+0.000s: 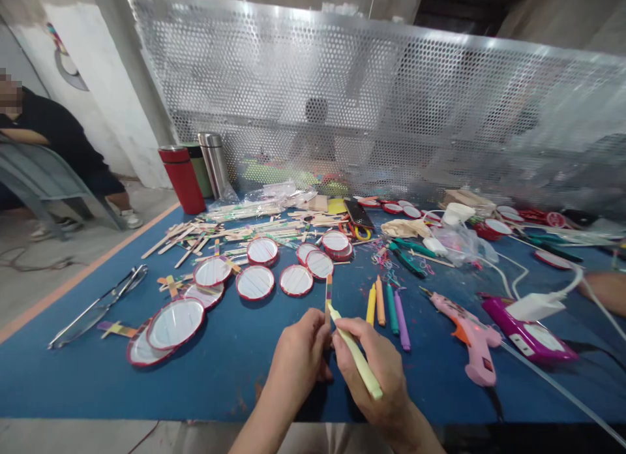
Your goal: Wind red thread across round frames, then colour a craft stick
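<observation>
My left hand [299, 351] pinches a craft stick [328, 289] upright near the table's front edge; its upper part carries bands of colour. A pale yellow marker [359, 359] rests in my right hand [379, 369], its tip touching or very close to the stick. Just right of my hands lie a yellow marker [371, 304], an orange marker [380, 301], a teal marker [392, 308] and a purple marker [402, 320]. Beyond my hands are several round, red-rimmed discs, among them one disc [296, 280] with a pale face.
A pink glue gun [469, 336] and a purple power strip [531, 330] lie at right with cables. Loose sticks [195, 239], a red bottle [182, 180] and a steel bottle [214, 164] stand farther back. Eyeglasses [98, 307] lie left. A perforated metal panel [342, 82] borders the table; a person [59, 134] sits left.
</observation>
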Demonstrator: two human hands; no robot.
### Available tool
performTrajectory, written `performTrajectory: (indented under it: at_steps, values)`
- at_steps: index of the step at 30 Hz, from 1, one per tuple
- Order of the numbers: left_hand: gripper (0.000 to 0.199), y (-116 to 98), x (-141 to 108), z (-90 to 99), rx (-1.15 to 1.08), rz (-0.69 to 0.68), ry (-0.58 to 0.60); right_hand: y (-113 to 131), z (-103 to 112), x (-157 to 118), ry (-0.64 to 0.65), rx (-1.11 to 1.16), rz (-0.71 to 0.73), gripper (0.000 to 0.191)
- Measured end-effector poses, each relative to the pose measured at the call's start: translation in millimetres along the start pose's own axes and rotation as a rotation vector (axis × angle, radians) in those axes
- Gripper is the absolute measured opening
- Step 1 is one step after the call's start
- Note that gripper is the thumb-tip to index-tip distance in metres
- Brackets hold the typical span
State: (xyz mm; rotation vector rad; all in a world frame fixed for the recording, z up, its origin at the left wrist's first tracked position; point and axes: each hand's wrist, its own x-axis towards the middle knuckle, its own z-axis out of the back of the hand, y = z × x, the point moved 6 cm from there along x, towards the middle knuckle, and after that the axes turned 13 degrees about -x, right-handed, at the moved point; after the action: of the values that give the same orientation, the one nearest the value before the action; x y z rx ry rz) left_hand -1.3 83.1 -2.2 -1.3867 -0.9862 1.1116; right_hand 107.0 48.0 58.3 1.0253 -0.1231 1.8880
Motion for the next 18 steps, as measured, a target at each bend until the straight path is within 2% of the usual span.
performTrajectory:
  at_steps: [6, 18]
  values:
    - [0.022, 0.8, -0.2, 0.1, -0.007, 0.019, 0.005, -0.1, 1.9, -0.2, -0.032, -0.046, 0.001, 0.016]
    - [0.018, -5.3, -1.0, 1.2, 0.035, -0.01, -0.011, 1.4, 0.7, 0.3, -0.001, -0.009, 0.021, 0.014]
